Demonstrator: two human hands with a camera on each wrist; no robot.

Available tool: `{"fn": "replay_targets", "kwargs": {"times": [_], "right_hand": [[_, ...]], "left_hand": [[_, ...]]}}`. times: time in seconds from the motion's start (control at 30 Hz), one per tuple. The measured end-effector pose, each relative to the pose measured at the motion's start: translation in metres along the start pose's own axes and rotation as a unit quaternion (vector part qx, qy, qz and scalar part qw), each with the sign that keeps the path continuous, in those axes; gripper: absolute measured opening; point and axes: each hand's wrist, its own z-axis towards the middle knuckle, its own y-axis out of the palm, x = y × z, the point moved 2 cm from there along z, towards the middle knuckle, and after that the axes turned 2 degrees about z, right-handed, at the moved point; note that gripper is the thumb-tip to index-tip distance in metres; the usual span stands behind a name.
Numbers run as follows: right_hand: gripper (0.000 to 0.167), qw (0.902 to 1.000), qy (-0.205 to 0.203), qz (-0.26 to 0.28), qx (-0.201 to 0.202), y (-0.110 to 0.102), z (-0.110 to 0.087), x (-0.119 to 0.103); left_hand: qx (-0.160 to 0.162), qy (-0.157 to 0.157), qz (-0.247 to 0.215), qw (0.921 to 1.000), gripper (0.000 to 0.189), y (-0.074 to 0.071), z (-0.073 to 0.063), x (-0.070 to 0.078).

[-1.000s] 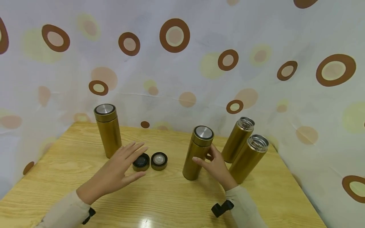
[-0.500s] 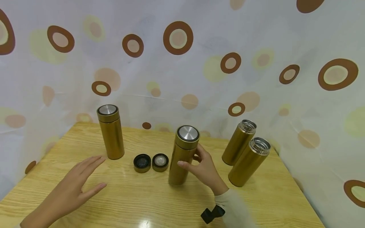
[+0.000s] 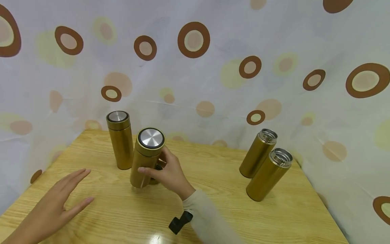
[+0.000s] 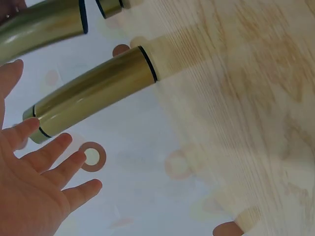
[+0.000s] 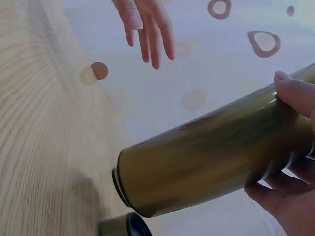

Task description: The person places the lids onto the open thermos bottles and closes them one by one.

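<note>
My right hand grips the body of a gold thermos flask with a silver-topped lid on it. The flask is held slightly above the table, its base clear of the wood in the right wrist view. Behind it, to the left, another capped gold flask stands upright. A loose flask lid lies by the held flask's base; the held flask and hand hide most of the loose lids in the head view. At the lower left my left hand hovers with fingers extended, holding nothing.
Two gold flasks without lids, a rear one and a front one, stand on the right of the wooden table. A pale curtain with brown rings hangs behind the table and along its sides.
My right hand has carried the capped flask leftward from near the uncapped flasks, in front of the loose lids. My left hand has drawn back from those lids toward the lower left.
</note>
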Motion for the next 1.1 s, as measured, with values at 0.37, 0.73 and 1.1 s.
{"fn": "replay_targets", "kwargs": {"times": [0.37,0.73,1.1], "right_hand": [[0.067,0.9987,0.000,-0.038,0.034,0.060,0.023,0.014],[0.071,0.9933,0.038,-0.092,0.058,0.091,0.026,0.028],[0.076,0.9812,0.034,-0.181,0.056,0.107,0.031,0.029]], "left_hand": [[-0.001,-0.021,-0.005,0.9998,0.081,-0.004,-0.004,-0.004],[-0.005,-0.043,-0.008,0.9990,0.080,-0.004,-0.008,-0.010],[-0.017,-0.035,-0.013,0.9991,0.079,-0.002,-0.009,-0.017]]}}
